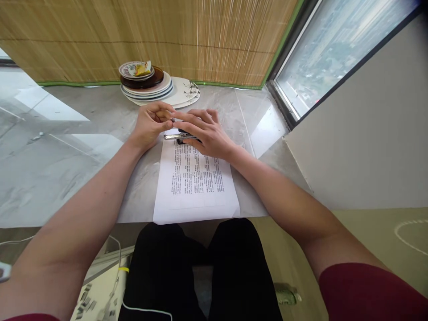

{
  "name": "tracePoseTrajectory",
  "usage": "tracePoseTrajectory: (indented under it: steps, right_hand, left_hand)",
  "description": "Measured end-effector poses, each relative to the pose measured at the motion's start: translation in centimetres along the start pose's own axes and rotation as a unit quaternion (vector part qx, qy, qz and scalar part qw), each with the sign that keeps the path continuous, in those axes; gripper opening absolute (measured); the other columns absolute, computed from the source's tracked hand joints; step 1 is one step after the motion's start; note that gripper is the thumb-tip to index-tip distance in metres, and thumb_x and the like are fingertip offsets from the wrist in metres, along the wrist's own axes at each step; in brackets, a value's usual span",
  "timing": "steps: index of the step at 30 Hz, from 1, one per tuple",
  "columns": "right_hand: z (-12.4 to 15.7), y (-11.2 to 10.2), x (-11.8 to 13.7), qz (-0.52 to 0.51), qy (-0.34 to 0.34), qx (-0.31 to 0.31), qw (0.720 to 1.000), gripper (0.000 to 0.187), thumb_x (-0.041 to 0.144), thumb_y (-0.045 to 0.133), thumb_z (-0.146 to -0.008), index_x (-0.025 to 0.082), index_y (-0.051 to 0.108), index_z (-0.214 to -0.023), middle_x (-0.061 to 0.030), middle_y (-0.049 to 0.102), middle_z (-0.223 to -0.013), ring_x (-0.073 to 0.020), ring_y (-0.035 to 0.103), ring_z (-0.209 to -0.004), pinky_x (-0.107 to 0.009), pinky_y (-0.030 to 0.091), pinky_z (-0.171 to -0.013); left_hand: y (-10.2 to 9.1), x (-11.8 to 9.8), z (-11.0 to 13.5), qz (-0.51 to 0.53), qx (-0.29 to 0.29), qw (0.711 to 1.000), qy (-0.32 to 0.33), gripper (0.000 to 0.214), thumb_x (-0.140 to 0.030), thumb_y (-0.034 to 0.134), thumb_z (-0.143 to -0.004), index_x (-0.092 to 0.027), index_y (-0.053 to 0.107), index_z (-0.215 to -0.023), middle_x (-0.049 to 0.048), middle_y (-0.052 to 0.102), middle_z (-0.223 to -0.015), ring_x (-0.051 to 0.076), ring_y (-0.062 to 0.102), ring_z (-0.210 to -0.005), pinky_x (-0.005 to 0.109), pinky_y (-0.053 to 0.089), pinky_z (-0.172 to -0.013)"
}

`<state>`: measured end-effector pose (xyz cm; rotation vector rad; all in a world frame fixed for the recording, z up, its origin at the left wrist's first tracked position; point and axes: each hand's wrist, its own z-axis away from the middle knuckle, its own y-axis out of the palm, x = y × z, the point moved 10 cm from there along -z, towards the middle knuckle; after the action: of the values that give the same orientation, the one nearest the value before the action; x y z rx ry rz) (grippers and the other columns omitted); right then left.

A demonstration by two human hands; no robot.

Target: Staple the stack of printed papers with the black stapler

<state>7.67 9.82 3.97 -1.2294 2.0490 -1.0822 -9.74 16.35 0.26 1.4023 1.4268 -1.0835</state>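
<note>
A printed sheet of paper (195,187) lies on the grey marble ledge (83,147), its near edge at the ledge's front. At its far end sits a black and silver stapler (179,136). My right hand (205,131) rests on top of the stapler with fingers stretched out and together, pressing on it. My left hand (150,122) is curled beside the stapler's left end, its fingertips pinched at the paper's top edge; what they pinch is hidden.
A stack of plates (149,82) stands at the back against a bamboo blind (150,40), the top plate holding a yellow scrap. A window (334,44) is at the right. My legs in black trousers are under the ledge, with white cables by them.
</note>
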Motion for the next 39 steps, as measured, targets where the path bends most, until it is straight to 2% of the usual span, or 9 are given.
tracePoseTrajectory:
  steps: [4, 13, 18, 25, 27, 30, 33, 35, 39]
  right_hand:
    - [0.0, 0.3, 0.4, 0.002, -0.012, -0.009, 1.000, 0.041, 0.037, 0.050, -0.111, 0.038, 0.052, -0.151, -0.0031, 0.062, -0.152, -0.0329, 0.049, -0.142, -0.057, 0.033, -0.118]
    - [-0.2, 0.3, 0.6, 0.000, -0.005, -0.022, 1.000, 0.047, 0.036, 0.046, -0.112, 0.036, 0.047, -0.158, -0.0048, 0.067, -0.144, -0.0307, 0.049, -0.139, -0.053, 0.031, -0.117]
    - [-0.3, 0.3, 0.3, 0.001, 0.007, -0.019, 1.000, 0.043, 0.035, 0.047, -0.112, 0.038, 0.052, -0.155, -0.0025, 0.067, -0.145, -0.0294, 0.052, -0.139, -0.053, 0.031, -0.118]
    - [-0.3, -0.4, -0.5, -0.047, 0.039, -0.050, 0.997, 0.037, 0.029, 0.038, -0.117, 0.033, 0.070, -0.134, 0.0006, 0.075, -0.133, -0.0209, 0.063, -0.131, -0.049, 0.032, -0.121]
    - [-0.3, -0.4, -1.0, -0.055, 0.057, -0.067, 0.995, 0.036, 0.028, 0.039, -0.117, 0.033, 0.073, -0.128, 0.0011, 0.076, -0.128, -0.0207, 0.065, -0.128, -0.051, 0.034, -0.120]
    - [-0.1, -0.4, -3.1, -0.060, 0.110, -0.094, 0.988, 0.031, 0.031, 0.044, -0.116, 0.033, 0.073, -0.125, 0.0000, 0.077, -0.121, -0.0229, 0.067, -0.125, -0.054, 0.039, -0.117]
    - [1.5, -1.0, -7.7, -0.068, 0.212, -0.138, 0.965, 0.026, 0.032, 0.049, -0.113, 0.030, 0.074, -0.119, -0.0028, 0.078, -0.113, -0.0252, 0.070, -0.118, -0.054, 0.045, -0.112]
    - [3.5, -1.2, -11.7, -0.072, 0.304, -0.149, 0.938, 0.022, 0.028, 0.054, -0.108, 0.026, 0.076, -0.110, -0.0058, 0.078, -0.107, -0.0273, 0.071, -0.111, -0.052, 0.049, -0.108]
    - [8.1, -0.8, -17.7, -0.059, 0.474, -0.108, 0.872, 0.014, 0.016, 0.061, -0.089, 0.021, 0.074, -0.088, -0.0094, 0.076, -0.091, -0.0301, 0.070, -0.098, -0.051, 0.053, -0.100]
  left_hand:
    - [0.3, 0.6, 0.3, -0.013, 0.023, 0.999, -0.033, 0.035, -0.048, 0.084, -0.094, -0.016, 0.073, -0.104, 0.0033, 0.080, -0.091, 0.021, 0.072, -0.119, 0.026, 0.051, -0.078]
    - [0.9, 0.3, 0.4, 0.016, 0.044, 0.999, -0.025, 0.028, -0.042, 0.088, -0.091, -0.021, 0.071, -0.095, 0.0018, 0.080, -0.085, 0.022, 0.075, -0.114, 0.026, 0.054, -0.074]
    - [1.3, 0.7, 0.4, 0.037, 0.062, 0.996, -0.047, 0.034, -0.051, 0.077, -0.099, -0.018, 0.072, -0.105, 0.0033, 0.081, -0.089, 0.023, 0.074, -0.120, 0.027, 0.056, -0.079]
    - [1.9, -0.9, 0.6, -0.021, 0.085, 0.995, 0.053, 0.045, -0.051, 0.099, -0.074, -0.021, 0.076, -0.101, 0.0017, 0.082, -0.092, 0.020, 0.076, -0.096, 0.028, 0.052, -0.072]
    - [2.0, -1.0, 0.5, -0.031, 0.082, 0.995, 0.051, 0.046, -0.053, 0.097, -0.077, -0.022, 0.077, -0.104, 0.0002, 0.081, -0.089, 0.016, 0.073, -0.089, 0.028, 0.048, -0.069]
    - [1.1, -0.8, -0.1, -0.036, 0.031, 0.998, 0.032, 0.036, -0.059, 0.077, -0.097, -0.025, 0.076, -0.108, -0.0024, 0.079, -0.081, 0.010, 0.059, -0.069, 0.029, 0.035, -0.059]
    - [-2.0, -0.5, -0.8, -0.044, -0.091, 0.994, 0.040, 0.030, -0.050, 0.063, -0.108, -0.023, 0.074, -0.099, -0.0053, 0.070, -0.068, 0.008, 0.047, -0.060, 0.031, 0.028, -0.058]
    - [-3.7, 0.0, -1.2, -0.085, -0.140, 0.986, 0.035, 0.025, -0.037, 0.064, -0.107, -0.021, 0.071, -0.089, -0.0052, 0.064, -0.064, 0.010, 0.056, -0.075, 0.030, 0.032, -0.064]
    - [-4.2, 1.1, -1.4, -0.226, -0.124, 0.966, -0.003, 0.017, -0.011, 0.062, -0.096, -0.019, 0.069, -0.083, -0.0004, 0.064, -0.077, 0.017, 0.055, -0.116, 0.029, 0.037, -0.091]
